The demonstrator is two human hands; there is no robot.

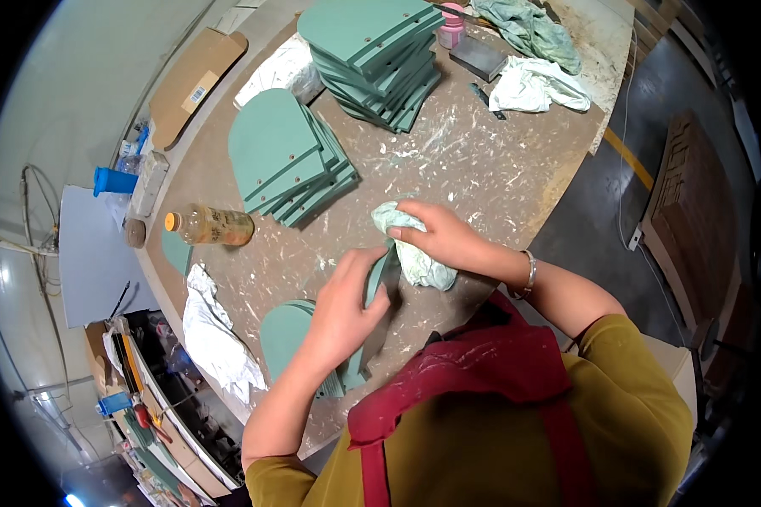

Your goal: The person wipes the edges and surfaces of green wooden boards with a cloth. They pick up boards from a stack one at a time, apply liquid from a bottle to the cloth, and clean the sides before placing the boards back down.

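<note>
Green flat panel [376, 280], seen nearly edge-on, is at the near side of the paint-flecked brown tabletop [473, 165]. The person's left hand [347, 291] has a narrow grip holding it, while the right hand [440, 234] has its grip around a crumpled, pale green-and-white cloth [424, 264] at the panel's far end. Round-ended green panels [284, 334] lie stacked near the left hand.
</note>
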